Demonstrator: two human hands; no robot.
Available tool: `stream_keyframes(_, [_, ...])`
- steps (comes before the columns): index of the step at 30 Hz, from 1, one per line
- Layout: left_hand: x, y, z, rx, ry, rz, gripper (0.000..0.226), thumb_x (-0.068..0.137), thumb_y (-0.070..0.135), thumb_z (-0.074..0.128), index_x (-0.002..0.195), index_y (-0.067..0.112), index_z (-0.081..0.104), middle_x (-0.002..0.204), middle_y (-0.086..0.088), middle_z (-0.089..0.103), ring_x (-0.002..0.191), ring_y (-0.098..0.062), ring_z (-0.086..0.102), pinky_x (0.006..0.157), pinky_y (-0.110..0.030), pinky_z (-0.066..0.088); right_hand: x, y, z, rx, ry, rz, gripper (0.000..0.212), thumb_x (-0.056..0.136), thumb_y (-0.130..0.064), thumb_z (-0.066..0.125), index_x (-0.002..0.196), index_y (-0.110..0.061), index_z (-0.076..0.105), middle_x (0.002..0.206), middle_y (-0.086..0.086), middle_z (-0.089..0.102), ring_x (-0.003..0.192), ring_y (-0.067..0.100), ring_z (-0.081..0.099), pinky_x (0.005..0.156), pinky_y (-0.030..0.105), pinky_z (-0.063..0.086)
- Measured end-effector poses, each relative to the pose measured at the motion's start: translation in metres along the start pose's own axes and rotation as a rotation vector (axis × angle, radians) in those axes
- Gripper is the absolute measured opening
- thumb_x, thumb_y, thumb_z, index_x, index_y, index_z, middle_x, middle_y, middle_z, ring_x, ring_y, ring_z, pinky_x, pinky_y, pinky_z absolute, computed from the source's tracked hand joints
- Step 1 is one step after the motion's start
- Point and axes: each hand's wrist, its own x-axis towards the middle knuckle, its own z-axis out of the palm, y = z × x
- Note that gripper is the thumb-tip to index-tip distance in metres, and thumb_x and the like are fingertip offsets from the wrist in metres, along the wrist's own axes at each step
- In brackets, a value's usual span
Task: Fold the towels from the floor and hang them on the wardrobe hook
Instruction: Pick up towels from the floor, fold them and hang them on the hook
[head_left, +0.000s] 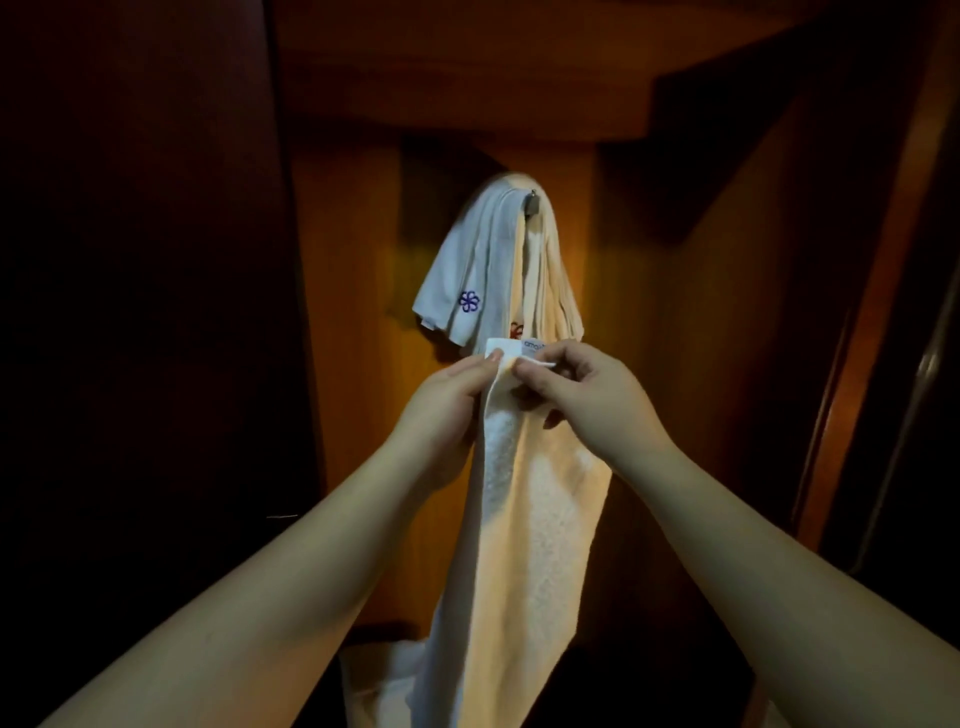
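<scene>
A long white towel (524, 519) hangs down from both my hands in front of the open wardrobe. My left hand (447, 410) grips its upper left edge. My right hand (587, 395) pinches the small white label loop (519, 356) at the towel's top. Above them a metal hook (531, 201) on the wardrobe's back wall carries two folded towels: a white one with a purple flower mark (462, 270) on the left and a cream one (550, 280) on the right. The held towel's top sits just below those hanging towels.
The wardrobe's wooden back panel (363, 312) glows orange; a shelf (467, 78) runs overhead. A dark door (145, 260) stands at the left and another door edge (893, 312) at the right. The held towel's lower end bunches on the wardrobe floor (384, 680).
</scene>
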Motion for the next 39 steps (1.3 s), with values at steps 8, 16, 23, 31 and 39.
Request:
stream_keyframes(8, [0.007,0.008,-0.011,-0.041,-0.126,0.054,0.034,0.096,0.032,0.058,0.12,0.012,0.072,0.116,-0.018,0.071,0.109,-0.029,0.069,0.091,-0.036,0.056,0.02,-0.013,0.014,0.016,0.041,0.015,0.013,0.093,-0.038,0.069,0.092,-0.025,0.069,0.078,-0.007,0.076,0.068,0.008,0.072,0.052,0.016,0.051])
stream_keyframes(16, [0.009,0.016,-0.013,0.061,-0.098,0.162,0.034,0.096,0.038,0.06,0.116,0.016,0.074,0.106,-0.012,0.075,0.098,-0.022,0.072,0.078,-0.028,0.055,0.034,-0.022,0.016,0.102,0.028,0.027,0.018,0.094,-0.039,0.068,0.095,-0.021,0.069,0.076,-0.004,0.075,0.065,0.009,0.072,0.049,0.016,0.049])
stream_keyframes(23, [0.011,0.025,-0.021,0.103,0.004,0.204,0.023,0.094,0.021,0.065,0.103,0.003,0.076,0.1,-0.021,0.074,0.089,-0.03,0.072,0.079,-0.037,0.058,0.048,-0.026,-0.012,-0.325,-0.258,0.066,0.025,0.09,-0.049,0.068,0.088,-0.024,0.066,0.07,-0.012,0.074,0.058,0.006,0.071,0.046,0.012,0.047])
stream_keyframes(31, [0.012,0.045,-0.049,0.174,0.065,0.205,0.021,0.095,0.021,0.064,0.104,0.006,0.076,0.102,-0.014,0.076,0.088,-0.022,0.073,0.068,-0.024,0.056,0.069,0.002,-0.069,-0.799,-0.614,0.383,0.014,0.089,-0.054,0.067,0.093,-0.041,0.063,0.095,-0.013,0.071,0.085,0.006,0.071,0.065,0.018,0.058])
stream_keyframes(39, [0.001,0.058,-0.077,0.32,0.165,0.266,0.021,0.099,0.028,0.06,0.109,0.017,0.075,0.1,-0.004,0.078,0.087,-0.018,0.074,0.063,-0.023,0.057,0.057,-0.006,-0.069,-0.469,-0.246,0.051,0.017,0.084,-0.051,0.071,0.086,-0.035,0.067,0.085,-0.02,0.07,0.076,0.0,0.066,0.065,0.022,0.051])
